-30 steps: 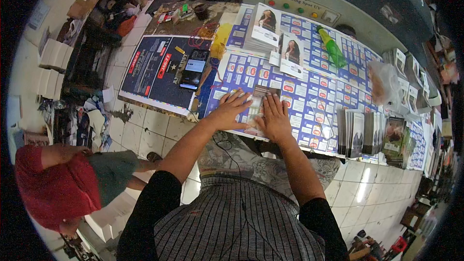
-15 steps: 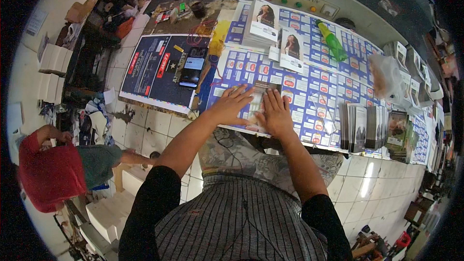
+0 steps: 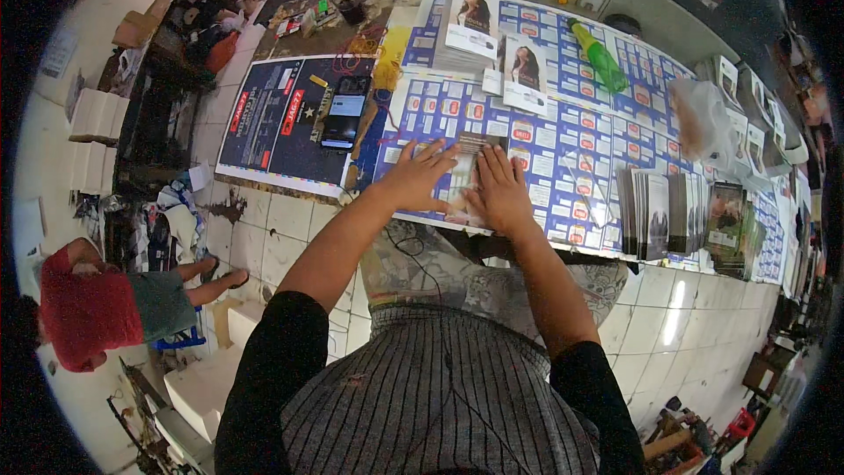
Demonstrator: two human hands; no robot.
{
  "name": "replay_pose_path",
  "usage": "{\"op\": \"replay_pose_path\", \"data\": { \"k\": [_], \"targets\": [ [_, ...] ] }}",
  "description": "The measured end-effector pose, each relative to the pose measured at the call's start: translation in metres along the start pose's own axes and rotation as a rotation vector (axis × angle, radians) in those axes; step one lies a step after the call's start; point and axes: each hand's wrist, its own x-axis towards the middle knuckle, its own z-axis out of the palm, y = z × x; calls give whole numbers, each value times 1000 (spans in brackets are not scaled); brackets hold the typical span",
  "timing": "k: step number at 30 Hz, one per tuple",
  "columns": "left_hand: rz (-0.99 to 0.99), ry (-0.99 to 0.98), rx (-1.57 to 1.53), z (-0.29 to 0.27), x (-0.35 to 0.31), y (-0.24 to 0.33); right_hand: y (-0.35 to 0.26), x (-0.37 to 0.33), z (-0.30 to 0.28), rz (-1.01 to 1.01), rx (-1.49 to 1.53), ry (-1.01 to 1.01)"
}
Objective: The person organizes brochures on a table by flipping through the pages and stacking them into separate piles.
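Observation:
A small printed piece with a brown band along its far end (image 3: 473,142) lies on the table near its front edge; I cannot tell whether it is a flat sheet or a folded carton. My left hand (image 3: 415,179) rests flat at its left side, fingers spread and pointing away from me. My right hand (image 3: 505,197) is laid flat over its right side, fingers stretched out. Parts of the piece are hidden under both hands. Beneath it, blue printed sheets (image 3: 580,134) cover the tabletop.
Stacks of white printed cartons (image 3: 525,77) stand behind my hands, beside a green bottle (image 3: 601,62). Rows of upright cards (image 3: 651,211), a plastic bag (image 3: 703,119) and more stacks are at right. A phone (image 3: 344,114) lies at left. A person in red (image 3: 92,303) stands far left.
Both hands stay on the printed piece, hardly shifting. The view has tilted slightly. At far left, the person in red has turned and moved, with both legs now showing.

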Motion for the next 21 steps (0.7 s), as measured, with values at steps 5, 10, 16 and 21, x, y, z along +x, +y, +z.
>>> {"op": "replay_pose_path", "data": {
  "k": [5, 10, 16, 21],
  "targets": [
    [-15, -27, -39, 1, 1, -4, -2, 1, -1, 4, 12, 3],
    [-17, -28, -39, 0, 0, 0, -2, -1, 2, -1, -9, 37],
    [-35, -41, -19, -8, 4, 9, 2, -2, -2, 10, 81, 10],
    [-40, -60, 74, -10, 9, 16, 57, -37, -19, 289, 209, 445]
  ]
}}
